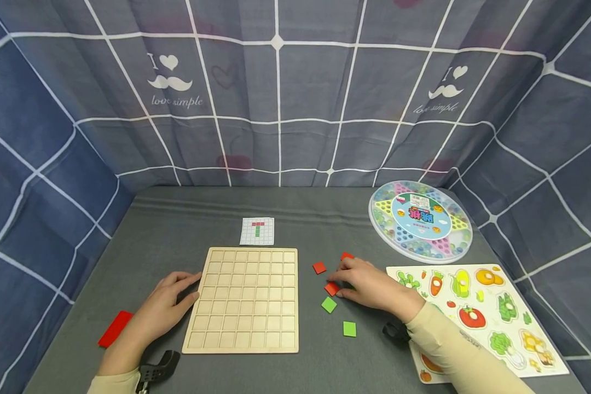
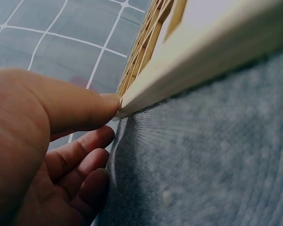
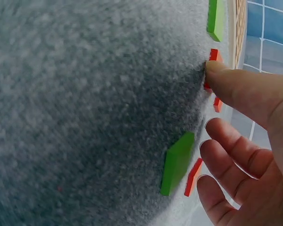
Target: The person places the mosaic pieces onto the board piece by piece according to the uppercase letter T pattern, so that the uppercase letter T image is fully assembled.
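Observation:
In the head view my left hand (image 1: 169,303) rests at the left edge of a wooden grid board (image 1: 248,301), thumb and index finger against its rim. The left wrist view shows the thumb (image 2: 85,106) at the board's edge, the other fingers loosely bent below. My right hand (image 1: 366,282) pinches a red square tile (image 1: 332,289) on the table between thumb and index finger. Close by lie a second red tile (image 1: 318,267), a third red tile (image 1: 347,255) and two green tiles (image 1: 329,305). Another green tile (image 3: 179,162) under the right palm is hidden from the head view.
Behind the board lies a small card (image 1: 257,231) with a red and green T on a grid. A round marble game box (image 1: 381,230) and a vegetable puzzle board (image 1: 514,364) are at the right. A red block (image 1: 114,329) sits beside the left wrist.

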Demonstrator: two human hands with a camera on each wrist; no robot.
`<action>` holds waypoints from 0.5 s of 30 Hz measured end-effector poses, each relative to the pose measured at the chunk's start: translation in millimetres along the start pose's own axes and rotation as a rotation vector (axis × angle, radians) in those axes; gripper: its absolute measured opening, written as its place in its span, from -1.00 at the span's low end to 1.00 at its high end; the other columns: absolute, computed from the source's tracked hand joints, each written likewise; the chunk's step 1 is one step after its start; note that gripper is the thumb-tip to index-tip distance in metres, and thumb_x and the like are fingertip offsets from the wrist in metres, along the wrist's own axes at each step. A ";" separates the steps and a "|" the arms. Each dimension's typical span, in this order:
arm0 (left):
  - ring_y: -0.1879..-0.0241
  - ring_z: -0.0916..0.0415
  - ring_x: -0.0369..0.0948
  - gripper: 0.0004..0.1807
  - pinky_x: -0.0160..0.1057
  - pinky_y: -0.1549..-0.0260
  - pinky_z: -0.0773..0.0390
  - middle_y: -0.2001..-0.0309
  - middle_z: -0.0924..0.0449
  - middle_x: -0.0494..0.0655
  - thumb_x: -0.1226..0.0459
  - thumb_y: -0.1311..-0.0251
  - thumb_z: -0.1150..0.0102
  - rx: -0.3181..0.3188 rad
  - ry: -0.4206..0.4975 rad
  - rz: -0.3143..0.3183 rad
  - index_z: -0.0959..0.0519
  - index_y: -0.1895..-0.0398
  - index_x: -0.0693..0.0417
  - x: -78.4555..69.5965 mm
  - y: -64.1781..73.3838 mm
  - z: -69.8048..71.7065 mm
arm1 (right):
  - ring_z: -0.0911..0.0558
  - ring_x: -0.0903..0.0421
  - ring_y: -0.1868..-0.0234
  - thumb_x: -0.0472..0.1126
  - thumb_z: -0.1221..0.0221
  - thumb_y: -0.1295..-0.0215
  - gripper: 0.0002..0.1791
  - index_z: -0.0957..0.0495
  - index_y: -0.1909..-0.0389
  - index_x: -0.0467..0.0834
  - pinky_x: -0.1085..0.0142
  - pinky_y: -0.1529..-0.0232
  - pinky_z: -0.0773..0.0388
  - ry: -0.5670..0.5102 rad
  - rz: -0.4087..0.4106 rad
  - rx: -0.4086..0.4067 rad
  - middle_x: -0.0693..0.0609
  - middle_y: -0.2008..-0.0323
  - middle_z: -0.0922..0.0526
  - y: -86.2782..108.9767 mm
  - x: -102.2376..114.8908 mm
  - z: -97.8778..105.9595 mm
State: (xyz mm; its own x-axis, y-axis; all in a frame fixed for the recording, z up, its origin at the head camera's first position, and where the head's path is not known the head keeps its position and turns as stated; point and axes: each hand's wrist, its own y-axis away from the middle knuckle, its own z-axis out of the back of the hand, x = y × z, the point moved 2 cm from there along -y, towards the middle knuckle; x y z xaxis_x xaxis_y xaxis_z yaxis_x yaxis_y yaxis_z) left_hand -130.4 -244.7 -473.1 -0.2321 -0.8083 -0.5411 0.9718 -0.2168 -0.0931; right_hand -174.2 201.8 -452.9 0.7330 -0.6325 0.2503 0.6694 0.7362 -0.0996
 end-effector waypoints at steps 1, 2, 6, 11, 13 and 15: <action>-0.12 -0.35 0.09 -0.50 0.19 0.01 -0.34 -0.10 -0.46 0.08 0.22 -0.34 -0.23 -0.002 0.001 -0.003 -0.50 -0.30 0.19 0.0 -0.1 -0.1 | -0.45 0.17 0.26 -0.09 -0.43 -0.16 -0.69 -0.72 0.05 0.04 0.19 0.21 -0.42 0.001 -0.002 0.001 0.14 0.23 -0.50 0.0 0.2 -0.4; -0.12 -0.35 0.09 -0.50 0.20 0.01 -0.33 -0.10 -0.46 0.08 0.22 -0.34 -0.23 -0.004 0.001 -0.005 -0.50 -0.30 0.19 -0.1 -0.2 -0.1 | -0.44 0.17 0.26 -0.09 -0.43 -0.16 -0.70 -0.72 0.06 0.05 0.20 0.21 -0.42 0.003 -0.004 0.003 0.14 0.24 -0.49 -0.1 0.2 -1.0; -0.12 -0.35 0.08 -0.52 0.18 0.01 -0.33 -0.10 -0.46 0.07 0.22 -0.34 -0.24 -0.008 0.004 -0.005 -0.52 -0.29 0.18 0.4 -0.1 -0.5 | -0.46 0.16 0.24 -0.09 -0.44 -0.15 -0.74 -0.73 0.12 0.05 0.19 0.23 -0.40 0.010 -0.013 -0.002 0.15 0.24 -0.50 -0.8 -0.6 -2.1; -0.06 -0.35 0.04 -0.52 0.15 0.06 -0.35 -0.07 -0.46 0.04 0.19 -0.34 -0.24 -0.004 0.001 0.002 -0.53 -0.28 0.15 1.0 0.6 -1.6 | -0.52 0.12 0.19 -0.05 -0.44 -0.14 -0.80 -0.74 0.22 0.01 0.17 0.27 -0.38 0.056 -0.012 -0.039 0.15 0.24 -0.59 -2.7 -0.4 -1.2; -0.05 -0.35 0.03 -0.52 0.14 0.08 -0.35 -0.07 -0.46 0.04 0.20 -0.34 -0.25 -0.004 0.001 0.003 -0.53 -0.28 0.14 0.9 0.7 -1.9 | -0.53 0.10 0.22 -0.04 -0.43 -0.14 -0.81 -0.74 0.26 0.00 0.15 0.29 -0.39 0.081 -0.022 -0.060 0.15 0.27 -0.60 -3.8 -0.4 0.3; -0.04 -0.35 0.04 -0.52 0.14 0.08 -0.35 -0.06 -0.46 0.05 0.21 -0.33 -0.25 -0.005 0.004 0.002 -0.54 -0.28 0.15 1.1 0.5 -1.8 | -0.53 0.09 0.27 -0.03 -0.42 -0.15 -0.81 -0.74 0.27 -0.01 0.13 0.28 -0.41 0.097 -0.044 -0.081 0.13 0.31 -0.59 -5.8 -0.7 2.0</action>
State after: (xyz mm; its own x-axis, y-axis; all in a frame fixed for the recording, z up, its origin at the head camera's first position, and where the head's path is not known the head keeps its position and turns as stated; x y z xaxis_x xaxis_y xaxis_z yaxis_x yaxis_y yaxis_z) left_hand -130.0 -244.7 -475.2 -0.2302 -0.8066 -0.5445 0.9724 -0.2127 -0.0960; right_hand -178.8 198.5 -450.6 0.7084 -0.6868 0.1627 0.7058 0.6880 -0.1688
